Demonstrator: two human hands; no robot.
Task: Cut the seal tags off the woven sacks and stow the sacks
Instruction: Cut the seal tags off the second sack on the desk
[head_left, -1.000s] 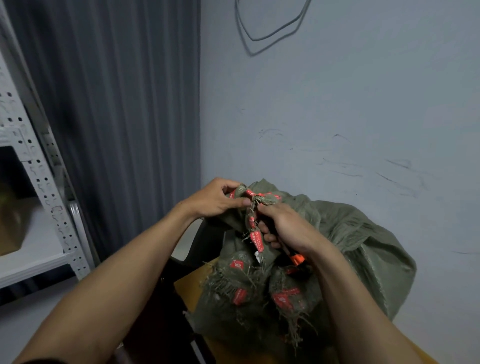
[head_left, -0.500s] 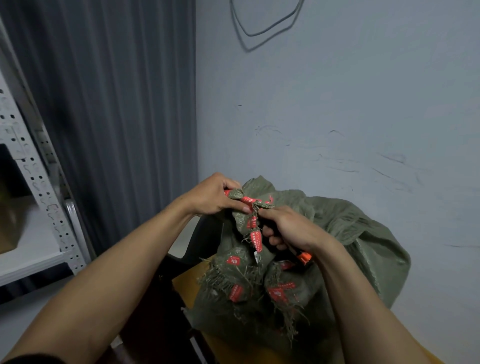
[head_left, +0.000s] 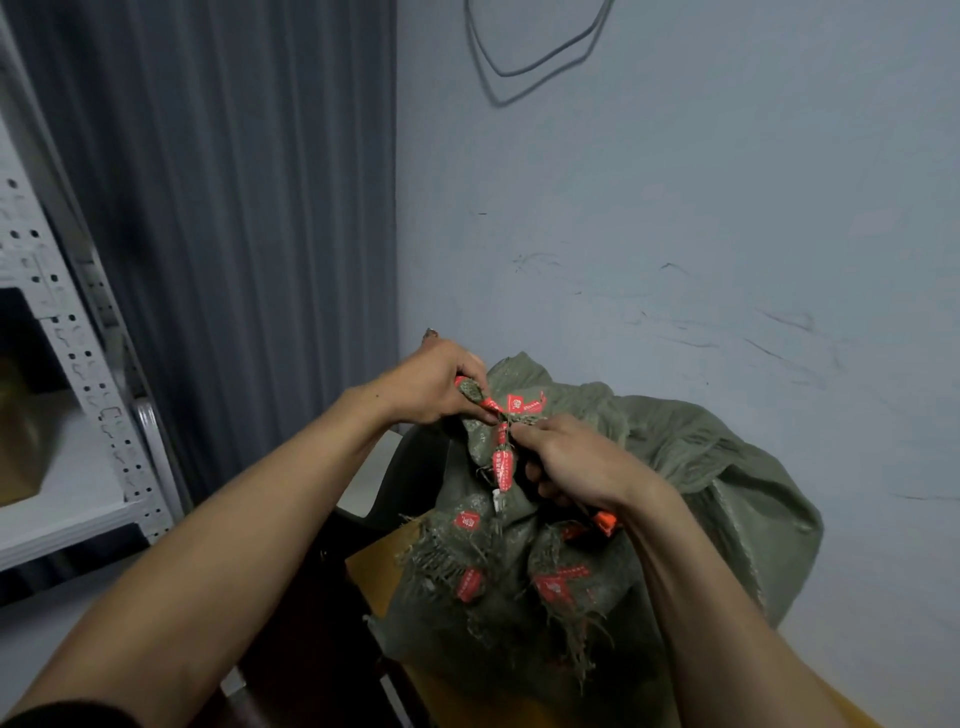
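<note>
The fingertips of the left hand (head_left: 431, 384) were pressed together in a pinch on the bunched neck of the top sack (head_left: 470, 388), just where the red tag (head_left: 503, 467) was wound round it. They seemed to lift the neck clear of the heap and draw the band taut, which would give a blade something firm to work against. The right hand (head_left: 576, 462) sat just below and beside it, fingers curled tight round the dark handle of a tool (head_left: 604, 522) whose orange end stuck out under the wrist. Its working end was hidden behind the fingers and the cloth, so I could not tell whether it had reached the band. The tag's loose tail hung down between the two hands.

The sack lay on top of a heap of green sacks (head_left: 727, 483), several with red tags (head_left: 466, 519) on their frayed necks, so most of the cutting was probably yet to do. The heap rested on a brown table (head_left: 371, 564) in the corner against the wall. A white metal shelf (head_left: 67, 499) stood well apart to the left, past a grey curtain (head_left: 234, 208).
</note>
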